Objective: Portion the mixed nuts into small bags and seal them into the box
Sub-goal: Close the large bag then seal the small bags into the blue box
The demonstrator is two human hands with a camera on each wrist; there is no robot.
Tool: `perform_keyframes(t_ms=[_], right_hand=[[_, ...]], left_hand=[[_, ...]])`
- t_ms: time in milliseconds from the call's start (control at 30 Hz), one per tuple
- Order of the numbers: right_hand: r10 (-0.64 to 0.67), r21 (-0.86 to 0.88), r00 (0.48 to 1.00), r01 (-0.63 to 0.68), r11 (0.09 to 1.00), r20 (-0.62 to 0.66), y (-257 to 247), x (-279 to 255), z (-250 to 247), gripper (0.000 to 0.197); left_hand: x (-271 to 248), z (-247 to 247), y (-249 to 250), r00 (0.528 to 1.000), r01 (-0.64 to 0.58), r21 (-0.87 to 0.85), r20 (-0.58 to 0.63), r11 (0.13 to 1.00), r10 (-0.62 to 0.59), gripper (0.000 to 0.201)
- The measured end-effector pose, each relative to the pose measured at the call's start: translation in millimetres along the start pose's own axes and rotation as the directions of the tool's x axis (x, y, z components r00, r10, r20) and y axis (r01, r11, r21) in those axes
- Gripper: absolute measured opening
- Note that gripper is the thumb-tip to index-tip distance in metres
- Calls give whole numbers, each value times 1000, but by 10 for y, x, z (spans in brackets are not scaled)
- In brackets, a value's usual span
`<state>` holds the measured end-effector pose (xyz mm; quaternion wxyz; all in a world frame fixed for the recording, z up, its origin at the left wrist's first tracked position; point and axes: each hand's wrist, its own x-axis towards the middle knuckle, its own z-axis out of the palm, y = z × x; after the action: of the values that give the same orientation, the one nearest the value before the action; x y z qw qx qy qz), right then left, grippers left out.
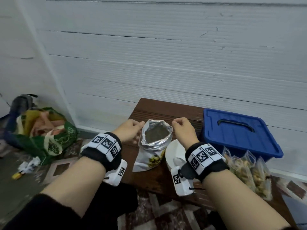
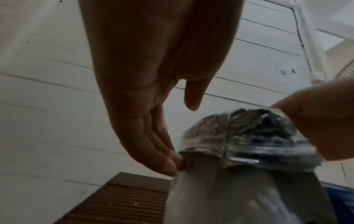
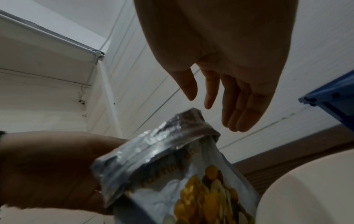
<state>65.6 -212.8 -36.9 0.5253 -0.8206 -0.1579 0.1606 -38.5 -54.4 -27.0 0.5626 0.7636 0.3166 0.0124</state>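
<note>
Black wristbands [image 1: 101, 155] with white coded tags, black sleeve [image 1: 41, 213].

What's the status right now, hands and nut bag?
Left hand open, fingertips touching the nut bag. Right hand open, just off the rim. Bag upright, mouth open. Blue box lid on; filled small bags waiting beside it.

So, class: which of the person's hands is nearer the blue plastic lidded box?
Right. The right hand hovers between the open foil nut bag and the blue plastic lidded box; the left hand touches the bag's far side.
</note>
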Motion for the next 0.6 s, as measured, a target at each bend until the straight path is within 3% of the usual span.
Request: perform_keyframes(t_ms=[100,200,333,500,600], right_hand=[[74,39,995,-77,996,62,5,166,74,23],[112,151,987,-129,980,116,-3,214,137,25],[149,249,953,-217,944,264,-19,182,185,26],[171,370,903,-327,869,395,50,152,261,39],[168,419,891,-356,835,422,37,128,266,44]], left_hand=[[38,42,17,999,-8,-45,36,999,10,28],[169,-32,-36,998,-50,56,-30,997,51,34],[297,-164,-96,996,6,12,-93,1000,-5,46],[275,-227,-8,994,103,-209,44,973,-96,60],[288,-270,-20,993,97,-204,83,974,-81,51]])
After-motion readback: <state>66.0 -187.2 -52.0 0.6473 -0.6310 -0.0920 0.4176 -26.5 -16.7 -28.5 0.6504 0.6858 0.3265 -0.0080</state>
